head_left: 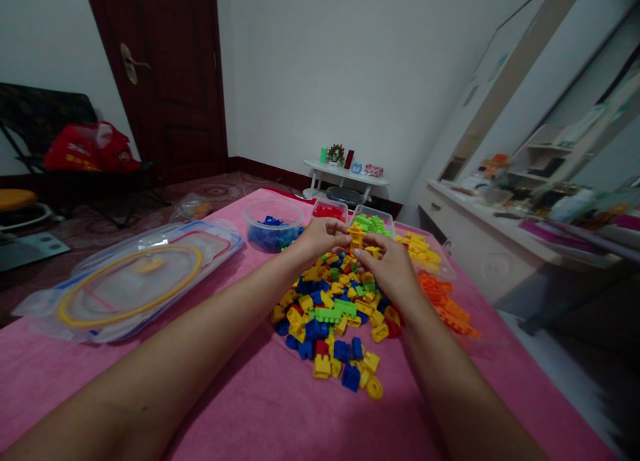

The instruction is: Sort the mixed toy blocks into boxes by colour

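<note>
A person's two bare forearms reach forward over a bed or table, its top hidden by a pink cloth (225, 401). Between the hands, raised just above a loose pile of bricks (327, 314), is a small yellow piece (357, 237), standing roughly upright. The left hand (324, 237) has its fingers bent and nearly closed, the tips pinching the piece from the left. The right hand (393, 261) curls in from the other side, thumb and fingers drawn close around its right edge. At this size I cannot tell whether it is one brick or several joined.

Handling it well seems to call for a light fingertip grip on the sides, leaving both ends free, with one hand steadying while the other turns or presses squarely. Keeping the piece low over the pile would make a slip harmless.

Beyond the hands stand a round clear tub (251, 229) of blue bricks, then small clear boxes with red pieces (330, 212) and green pieces (373, 223). To the right lie yellow blocks (423, 251) and orange pieces (450, 305); clear lids (150, 281) lie well to the left.
</note>
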Motion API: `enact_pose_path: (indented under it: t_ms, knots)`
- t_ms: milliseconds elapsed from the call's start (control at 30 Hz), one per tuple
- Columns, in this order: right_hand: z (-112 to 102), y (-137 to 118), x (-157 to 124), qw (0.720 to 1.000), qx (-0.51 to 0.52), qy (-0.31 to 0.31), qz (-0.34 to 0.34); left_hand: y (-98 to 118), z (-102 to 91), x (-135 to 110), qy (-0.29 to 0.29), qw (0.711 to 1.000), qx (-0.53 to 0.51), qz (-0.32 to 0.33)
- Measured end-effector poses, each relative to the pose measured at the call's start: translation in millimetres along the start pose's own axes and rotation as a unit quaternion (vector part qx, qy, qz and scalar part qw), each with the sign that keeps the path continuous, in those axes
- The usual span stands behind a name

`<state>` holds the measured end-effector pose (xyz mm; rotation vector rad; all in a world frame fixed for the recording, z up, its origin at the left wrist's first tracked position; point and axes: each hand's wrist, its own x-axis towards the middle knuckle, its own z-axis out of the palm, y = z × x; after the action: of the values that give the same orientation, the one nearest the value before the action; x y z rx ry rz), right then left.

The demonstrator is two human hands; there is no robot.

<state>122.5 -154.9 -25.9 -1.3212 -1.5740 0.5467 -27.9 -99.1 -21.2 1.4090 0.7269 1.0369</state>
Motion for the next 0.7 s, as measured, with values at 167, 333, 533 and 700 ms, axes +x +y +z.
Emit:
enact_pose_path:
  t_ms: [167, 333, 533, 700]
  knots:
    - [-1, -5, 0, 0.999, 0.038, 0.003, 0.026, -8, 3.5, 0, 0.028, 0.994, 0.097, 0.053]
    - [-27, -4, 7, 0.974, 0.194, 0.092, 0.078, -19, 6.3, -12, 0.01, 0.903, 0.373, 0.213]
    - [-77, 11, 43, 0.96, 0.18, 0.144, 0.157, -39, 8.3, -20, -0.104, 0.794, 0.583, 0.14]
    - [-115, 49, 92, 0.965, -0.092, 0.155, 0.191, -47, 10.4, -18, -0.114, 0.768, 0.615, 0.139]
